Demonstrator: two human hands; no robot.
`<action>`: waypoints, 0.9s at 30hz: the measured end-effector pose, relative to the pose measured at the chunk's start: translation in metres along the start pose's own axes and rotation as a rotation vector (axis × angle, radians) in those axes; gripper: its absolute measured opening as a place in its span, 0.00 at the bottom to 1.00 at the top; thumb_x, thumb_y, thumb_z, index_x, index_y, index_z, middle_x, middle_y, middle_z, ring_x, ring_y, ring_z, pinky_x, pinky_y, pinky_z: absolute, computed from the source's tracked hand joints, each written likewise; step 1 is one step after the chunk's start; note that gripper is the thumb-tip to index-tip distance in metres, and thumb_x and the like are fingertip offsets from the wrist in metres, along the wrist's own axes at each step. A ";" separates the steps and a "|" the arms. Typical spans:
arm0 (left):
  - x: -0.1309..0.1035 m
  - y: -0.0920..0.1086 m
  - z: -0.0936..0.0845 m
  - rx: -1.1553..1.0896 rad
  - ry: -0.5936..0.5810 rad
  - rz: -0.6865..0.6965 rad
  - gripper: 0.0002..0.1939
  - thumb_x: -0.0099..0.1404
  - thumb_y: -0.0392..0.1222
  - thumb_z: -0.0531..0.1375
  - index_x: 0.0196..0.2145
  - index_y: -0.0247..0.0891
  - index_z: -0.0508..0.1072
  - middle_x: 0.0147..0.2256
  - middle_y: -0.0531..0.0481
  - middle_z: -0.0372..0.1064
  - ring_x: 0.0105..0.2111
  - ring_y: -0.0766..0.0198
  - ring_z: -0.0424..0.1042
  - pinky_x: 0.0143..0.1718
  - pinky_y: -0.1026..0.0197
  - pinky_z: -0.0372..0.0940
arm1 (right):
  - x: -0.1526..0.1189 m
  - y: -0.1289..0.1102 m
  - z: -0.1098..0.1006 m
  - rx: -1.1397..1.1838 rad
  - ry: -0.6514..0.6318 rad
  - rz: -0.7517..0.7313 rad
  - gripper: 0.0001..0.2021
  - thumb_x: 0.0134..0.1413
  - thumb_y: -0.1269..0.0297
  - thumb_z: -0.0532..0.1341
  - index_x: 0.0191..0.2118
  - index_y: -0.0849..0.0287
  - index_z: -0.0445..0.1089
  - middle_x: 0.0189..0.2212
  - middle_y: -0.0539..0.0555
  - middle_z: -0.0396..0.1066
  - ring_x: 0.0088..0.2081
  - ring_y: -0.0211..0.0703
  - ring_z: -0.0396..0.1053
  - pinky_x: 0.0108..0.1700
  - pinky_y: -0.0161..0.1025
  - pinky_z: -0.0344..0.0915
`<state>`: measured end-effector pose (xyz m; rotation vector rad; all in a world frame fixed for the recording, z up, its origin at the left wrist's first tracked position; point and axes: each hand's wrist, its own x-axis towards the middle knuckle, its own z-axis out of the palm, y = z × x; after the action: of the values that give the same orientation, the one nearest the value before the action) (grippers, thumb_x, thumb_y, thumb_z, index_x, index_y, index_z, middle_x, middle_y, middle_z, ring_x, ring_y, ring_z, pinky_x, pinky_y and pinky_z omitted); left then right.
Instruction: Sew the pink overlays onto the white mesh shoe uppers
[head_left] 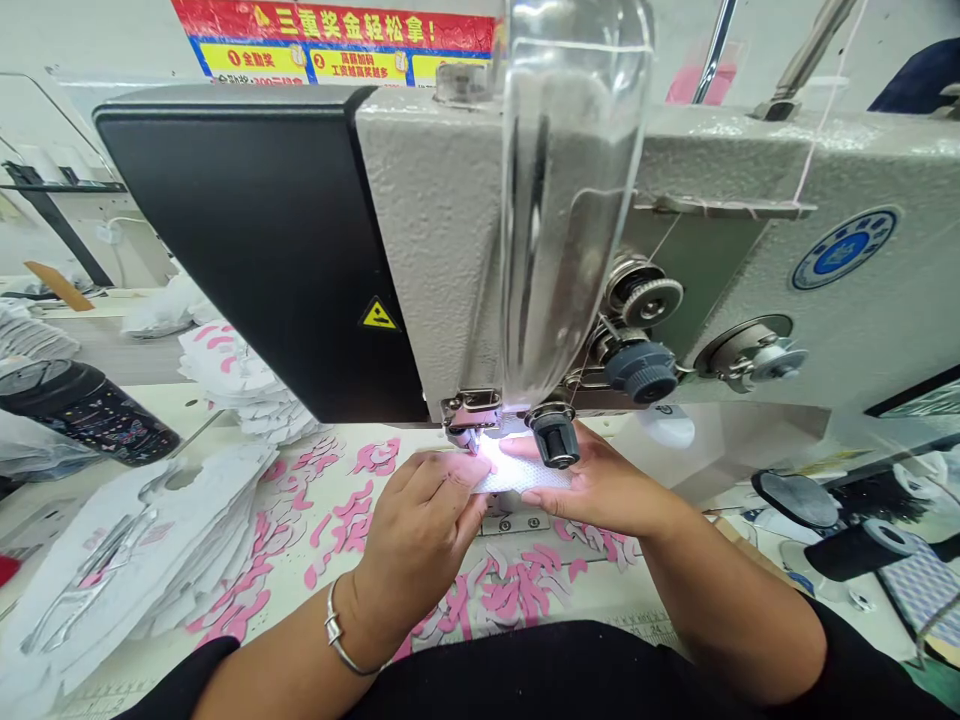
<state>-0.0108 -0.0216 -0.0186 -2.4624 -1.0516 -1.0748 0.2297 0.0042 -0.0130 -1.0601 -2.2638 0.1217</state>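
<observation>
A white textured fabric piece (536,474) lies under the lit needle area of a sewing machine (442,230). My left hand (424,500) pinches its left edge, with the fingertips close to the presser foot (466,438). On the right side, my right hand (592,485) grips the same piece between thumb and fingers. Part of the right hand is hidden behind a black-and-metal knob (556,436). Pink and white curved fabric pieces (502,590) lie scattered on the table below and to the left of my hands.
Stacked white cut panels (187,540) stand at the left, beside a dark patterned bottle (86,410). Another white stack (240,380) sits behind the machine head. A clear plastic guard (574,200) hangs in front. Black thread spools (862,548) and a round dark-topped item (799,498) are at the right.
</observation>
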 end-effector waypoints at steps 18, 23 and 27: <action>-0.002 -0.016 0.001 -0.032 -0.002 0.025 0.17 0.63 0.28 0.59 0.49 0.38 0.69 0.42 0.44 0.72 0.45 0.56 0.70 0.49 0.54 0.66 | -0.017 -0.036 0.016 -0.064 0.057 0.144 0.28 0.49 0.60 0.68 0.57 0.46 0.67 0.53 0.59 0.61 0.53 0.57 0.66 0.53 0.56 0.70; -0.005 -0.020 0.001 -0.029 0.003 0.041 0.17 0.64 0.28 0.59 0.50 0.39 0.70 0.44 0.44 0.72 0.46 0.58 0.71 0.48 0.56 0.68 | -0.022 -0.048 0.019 -0.081 0.075 0.141 0.26 0.51 0.63 0.65 0.58 0.49 0.67 0.55 0.60 0.58 0.53 0.57 0.65 0.52 0.56 0.70; -0.006 -0.020 0.002 -0.018 0.008 0.038 0.17 0.64 0.28 0.59 0.50 0.38 0.70 0.45 0.43 0.72 0.46 0.57 0.71 0.48 0.57 0.68 | -0.022 -0.051 0.016 -0.082 0.042 0.175 0.26 0.52 0.64 0.64 0.58 0.48 0.67 0.56 0.60 0.57 0.52 0.57 0.65 0.52 0.56 0.70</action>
<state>-0.0270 -0.0101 -0.0255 -2.4795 -0.9931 -1.0868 0.1973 -0.0427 -0.0200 -1.2917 -2.1525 0.0782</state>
